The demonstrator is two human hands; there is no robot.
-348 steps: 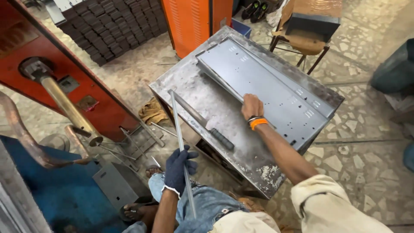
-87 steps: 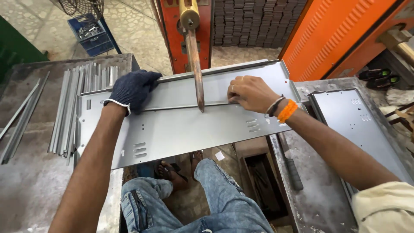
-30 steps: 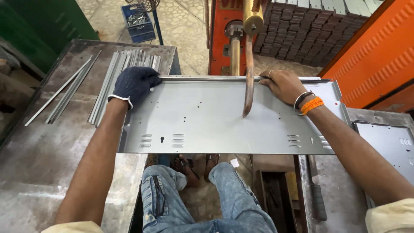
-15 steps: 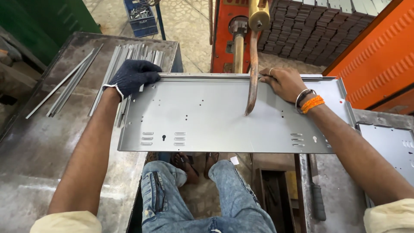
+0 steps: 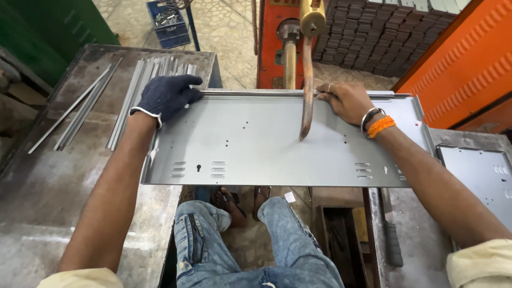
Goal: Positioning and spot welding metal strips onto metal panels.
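Note:
A long grey sheet-metal panel [image 5: 256, 146] with small holes and slots lies flat in front of me, bridging two steel tables. My left hand [image 5: 166, 96], in a dark knit glove, grips the panel's far left corner. My right hand [image 5: 344, 101], bare with an orange wristband and a bangle, presses on the panel's far edge right of centre. A curved copper electrode arm [image 5: 306, 90] of a spot-welding machine comes down from above, its tip resting on the panel's middle, just left of my right hand.
Several thin metal strips [image 5: 141, 90] lie on the left steel table [image 5: 48, 176]. Another grey panel [image 5: 480, 178] rests on the right table. The orange machine body [image 5: 274, 42] stands behind, and a blue crate [image 5: 169, 21] sits on the floor. My knees are under the panel.
The panel with both hands on it has stayed nearly still over the last second; earlier I was holding it at a slant under the electrode, and before that I worked at another table.

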